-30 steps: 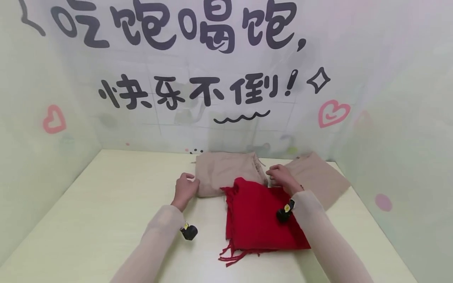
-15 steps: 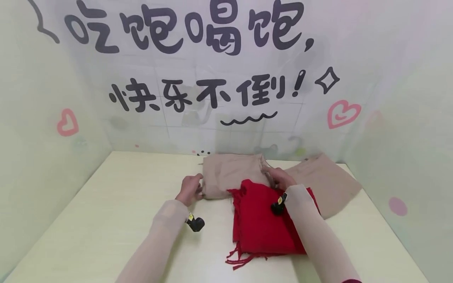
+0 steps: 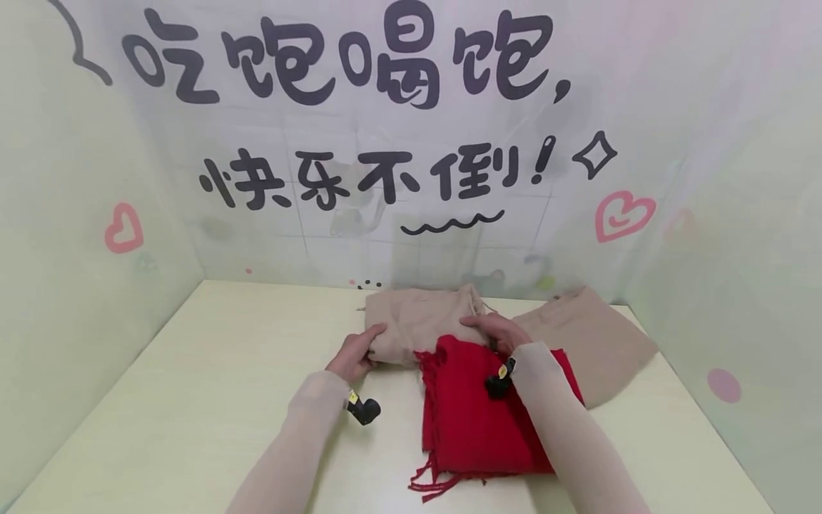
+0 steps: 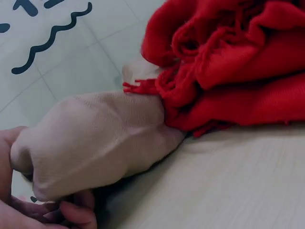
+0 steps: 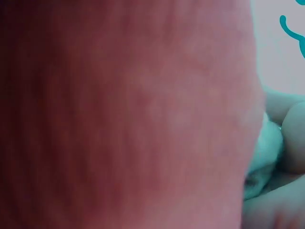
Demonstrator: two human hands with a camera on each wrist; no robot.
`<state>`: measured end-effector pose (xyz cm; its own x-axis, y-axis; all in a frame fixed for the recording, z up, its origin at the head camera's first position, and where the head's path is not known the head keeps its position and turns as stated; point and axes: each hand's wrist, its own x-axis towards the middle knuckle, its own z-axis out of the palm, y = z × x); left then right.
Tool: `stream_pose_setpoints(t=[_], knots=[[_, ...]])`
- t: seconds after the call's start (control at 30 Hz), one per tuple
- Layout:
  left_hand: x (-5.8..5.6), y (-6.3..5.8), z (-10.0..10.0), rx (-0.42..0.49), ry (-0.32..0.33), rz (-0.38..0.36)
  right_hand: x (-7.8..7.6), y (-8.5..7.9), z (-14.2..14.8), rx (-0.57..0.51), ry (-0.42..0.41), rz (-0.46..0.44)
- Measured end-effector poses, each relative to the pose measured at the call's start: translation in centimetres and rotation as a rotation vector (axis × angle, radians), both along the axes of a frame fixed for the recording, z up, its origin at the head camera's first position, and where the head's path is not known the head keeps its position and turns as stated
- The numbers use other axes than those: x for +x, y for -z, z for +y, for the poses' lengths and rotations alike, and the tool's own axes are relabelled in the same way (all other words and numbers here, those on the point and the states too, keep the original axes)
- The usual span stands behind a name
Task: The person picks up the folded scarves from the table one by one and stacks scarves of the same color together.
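Observation:
A folded beige scarf [image 3: 411, 321] lies at the back of the table, its front partly covered by a folded red scarf [image 3: 481, 421] with a fringe. At its left end my left hand [image 3: 354, 355] grips it, thumb over the top and fingers curled beneath; the left wrist view shows those fingers [image 4: 78, 214] under the beige fold. My right hand [image 3: 504, 332] holds the beige scarf's right end with the thumb on top, its lower fingers hidden behind the red scarf. Blurred red cloth [image 5: 128, 114] fills most of the right wrist view.
Another beige cloth [image 3: 584, 343] is spread flat at the back right, partly behind the right hand and red scarf. A pale wall [image 3: 347, 243] with large black lettering stands right behind the table [image 3: 212, 400], and side walls close it in left and right.
Both hands have come in to the beige scarf's ends and now grip it, where a second ago they hovered beside it. The scarf's right end has bunched up slightly.

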<state>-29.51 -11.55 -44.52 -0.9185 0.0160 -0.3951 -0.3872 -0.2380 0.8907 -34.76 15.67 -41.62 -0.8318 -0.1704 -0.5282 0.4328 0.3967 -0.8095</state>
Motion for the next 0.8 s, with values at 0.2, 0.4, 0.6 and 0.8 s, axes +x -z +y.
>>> stream_pose_setpoints(t=[0.2, 0.4, 0.6, 0.8], knots=[[0.3, -0.3, -1.1, -0.068, -0.030, 0.045, -0.2, -0.7, -1.9, -0.073, 0.070, 0.040], [0.4, -1.3, -2.0, -0.018, -0.085, 0.079, -0.3, -2.3, -3.6, -0.120, 0.113, 0.127], [0.4, -2.0, -3.5, 0.194, -0.188, 0.111, 0.3, -3.1, -5.7, -0.248, 0.143, 0.121], [1.6, -2.0, -6.1, 0.257, -0.179, 0.108, 1.5, -3.2, -7.6, -0.293, 0.051, 0.152]])
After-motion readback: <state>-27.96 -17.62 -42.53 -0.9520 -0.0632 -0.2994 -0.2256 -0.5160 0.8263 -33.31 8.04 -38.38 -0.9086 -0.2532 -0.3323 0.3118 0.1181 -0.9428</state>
